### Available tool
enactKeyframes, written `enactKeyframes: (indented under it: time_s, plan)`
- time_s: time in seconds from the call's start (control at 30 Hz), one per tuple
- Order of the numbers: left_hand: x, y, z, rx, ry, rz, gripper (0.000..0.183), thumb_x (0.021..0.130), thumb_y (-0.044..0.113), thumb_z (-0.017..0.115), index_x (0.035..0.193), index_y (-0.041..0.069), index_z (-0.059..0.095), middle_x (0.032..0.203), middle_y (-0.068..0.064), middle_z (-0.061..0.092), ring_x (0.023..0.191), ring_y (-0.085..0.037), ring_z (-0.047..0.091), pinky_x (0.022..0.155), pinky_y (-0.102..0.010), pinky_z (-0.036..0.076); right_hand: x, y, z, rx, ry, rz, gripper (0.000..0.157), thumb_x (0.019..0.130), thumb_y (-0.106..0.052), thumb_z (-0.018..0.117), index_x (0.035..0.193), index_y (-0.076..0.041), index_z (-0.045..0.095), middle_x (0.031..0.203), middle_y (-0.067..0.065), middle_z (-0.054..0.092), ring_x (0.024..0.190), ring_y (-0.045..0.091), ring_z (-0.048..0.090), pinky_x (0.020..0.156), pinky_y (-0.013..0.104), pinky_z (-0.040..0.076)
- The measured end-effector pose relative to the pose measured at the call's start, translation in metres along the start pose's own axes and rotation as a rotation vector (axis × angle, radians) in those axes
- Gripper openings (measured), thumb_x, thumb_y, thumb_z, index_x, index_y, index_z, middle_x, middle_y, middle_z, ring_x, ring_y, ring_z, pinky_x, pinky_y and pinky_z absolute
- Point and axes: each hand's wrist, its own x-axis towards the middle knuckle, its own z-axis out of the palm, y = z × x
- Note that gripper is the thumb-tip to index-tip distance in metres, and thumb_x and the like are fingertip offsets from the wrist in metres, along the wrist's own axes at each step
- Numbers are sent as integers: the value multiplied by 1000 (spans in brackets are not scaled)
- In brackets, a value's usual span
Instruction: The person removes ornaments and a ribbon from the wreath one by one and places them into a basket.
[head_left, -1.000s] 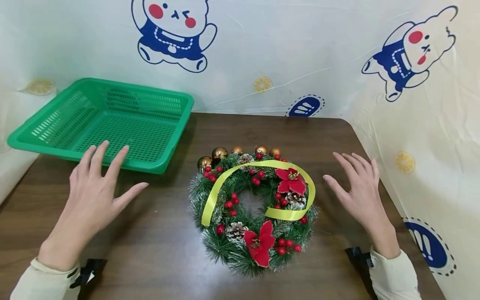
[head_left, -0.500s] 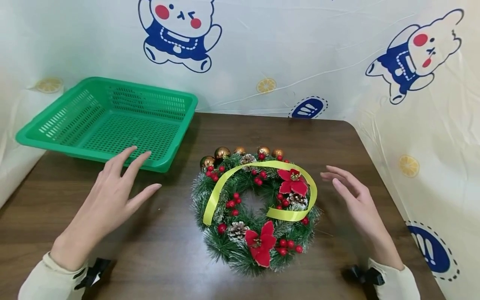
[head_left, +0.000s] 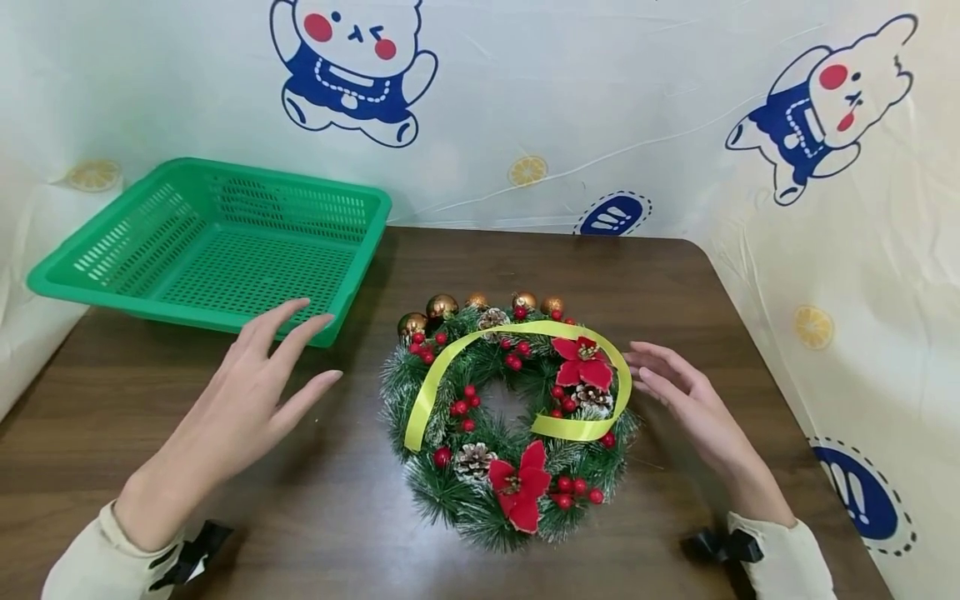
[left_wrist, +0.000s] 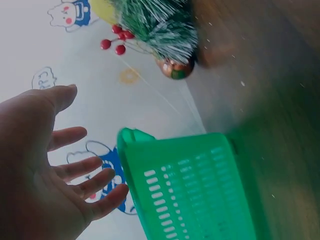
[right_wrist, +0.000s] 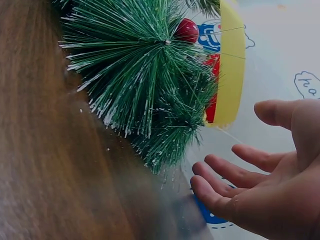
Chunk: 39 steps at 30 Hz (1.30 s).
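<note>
On the brown table lies a green Christmas wreath (head_left: 450,492) with red berries, pinecones, red poinsettias and gold balls along its far edge. A yellow ribbon (head_left: 426,400) curves loosely over its top. My left hand (head_left: 240,400) hovers left of the wreath, fingers spread and holding nothing, in front of the basket's near rim. Just beside the wreath's right side is my right hand (head_left: 693,404), its fingers loosely extended and its fingertips close to the ribbon. In the right wrist view, a gap shows between that hand (right_wrist: 265,185) and the pine needles (right_wrist: 145,75).
A green plastic basket (head_left: 367,250) with perforated walls stands at the back left of the table. Behind the table and along its right side hangs a pale sheet (head_left: 480,100) printed with cartoon bears. Black straps (head_left: 197,554) are on both wrists.
Both hands have moved inward toward the wreath, the left one rightward and the right one leftward. The wreath, ribbon and basket have stayed in place.
</note>
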Motion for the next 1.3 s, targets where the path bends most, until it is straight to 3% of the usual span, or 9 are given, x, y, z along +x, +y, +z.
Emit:
enactKeyframes:
  time_s: [0.4,0.63,0.77,1.03,1.3]
  plan:
    - [7,12,3,-26,-32,21,62,87,23,77,142,13,52,154,-14,36,137,-38,37,95,-58,44,8,11,5,-14,-67,101,48,106,-26,50,150,-9,39,147,16,46,126,14,55,100,24,47]
    - [13,17,7,-28,-49,42,59,89,23,76,141,12,52,152,-16,37,136,-35,39,83,-53,53,7,15,7,-37,-41,124,48,105,-29,53,148,-11,42,144,12,49,125,16,54,99,22,47]
    - [19,18,10,-50,-65,38,56,90,24,75,141,12,52,152,-13,38,136,-33,40,88,-54,52,6,18,9,-47,-30,142,47,103,-28,57,145,-11,47,139,13,52,123,21,54,97,23,48]
    - [44,23,22,-153,-88,39,46,96,27,69,137,12,55,146,-6,44,133,-24,44,102,-51,44,3,18,12,-60,-33,141,46,100,-25,63,141,-7,53,138,16,55,122,22,56,95,21,49]
    - [74,18,35,-299,-99,42,36,98,23,66,130,10,59,132,-6,56,115,-19,56,89,-44,53,4,21,19,-64,-24,109,46,99,-20,64,140,-4,53,136,17,56,122,28,56,93,24,51]
